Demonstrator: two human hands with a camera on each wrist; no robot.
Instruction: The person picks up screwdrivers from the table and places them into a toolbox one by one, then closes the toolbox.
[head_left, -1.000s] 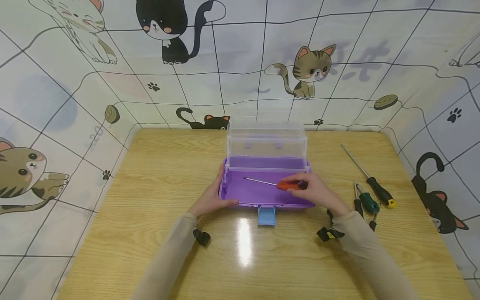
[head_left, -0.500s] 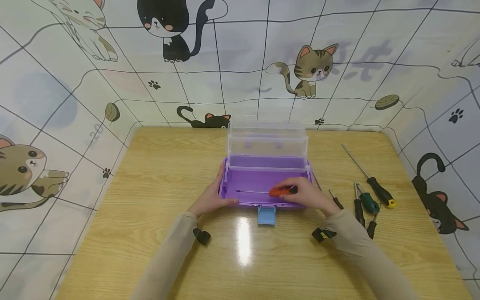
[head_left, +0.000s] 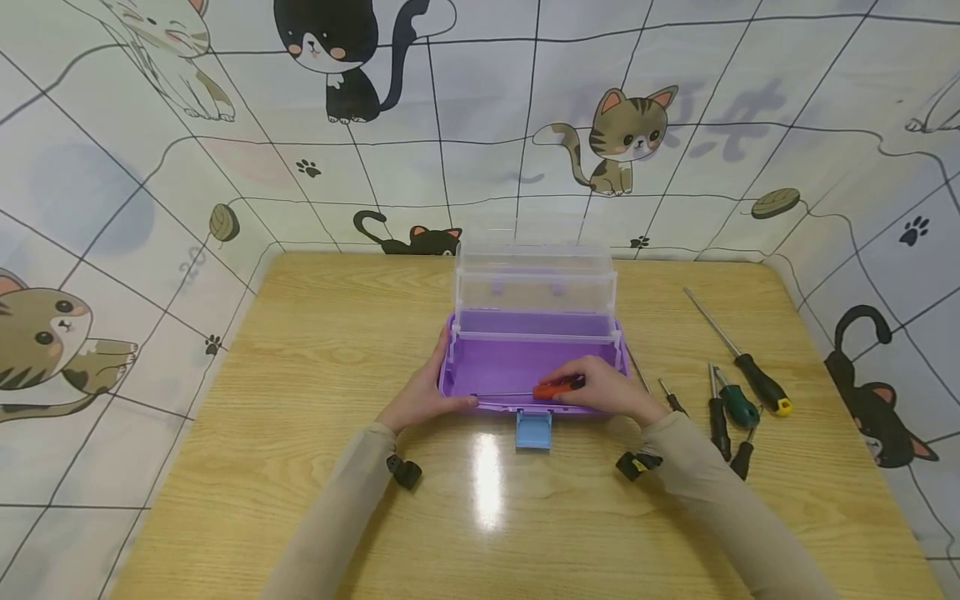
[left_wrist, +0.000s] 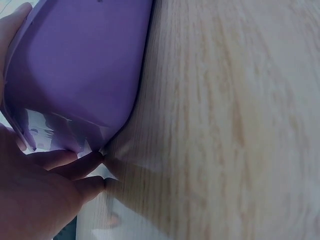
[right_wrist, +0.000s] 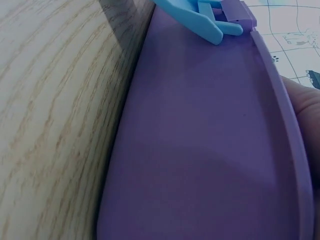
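While the left hand [head_left: 426,395] has fingers and thumb round the left end of the purple toolbox [head_left: 491,360], the right hand [head_left: 606,388] has its fingers clamped on a red-and-black screwdriver [head_left: 551,390], down inside by the front wall. Clear lid [head_left: 534,292] is up, 1 blue latch [head_left: 533,432] sticks out front, green screwdriver [head_left: 740,408] sits off right on the counter [head_left: 322,333].

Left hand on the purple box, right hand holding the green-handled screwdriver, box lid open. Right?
One slip: the right hand holds the red-handled screwdriver, as the head view shows. The green-handled screwdriver lies on the table. Left hand on the purple box, lid open: both stand.
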